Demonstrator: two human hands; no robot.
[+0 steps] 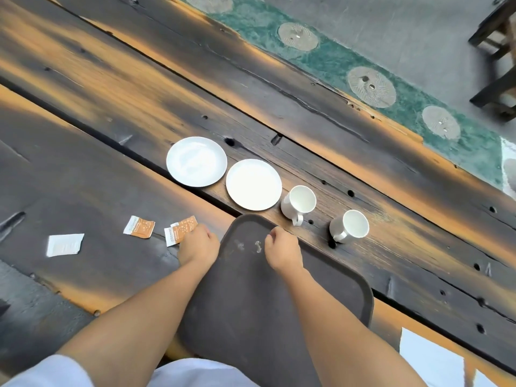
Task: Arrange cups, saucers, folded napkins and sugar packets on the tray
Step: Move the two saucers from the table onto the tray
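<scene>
Tray [251, 317] is lying bare at the near edge of the surface [111, 113], so we are judging the job as barely begun: nothing is sitting on it yet. We are gripping its far end with both hands. The left hand [198, 243] is curling its fingers [205, 231] over the tray's far-left corner, and the right hand [283, 250] is curling over the far rim, both forearms reaching out from the near edge. Just beyond the tray, two saucers [196, 161] are lying side by side, and two cups [298, 203] are standing to their right, slightly apart. Sugar packets [139, 226] are lying scattered toward the left edge, one just beside our left hand. White sheets, probably the napkins [430, 361], are showing at the near right; whether they are folded we cannot tell. Everything is waiting to be loaded.
</scene>
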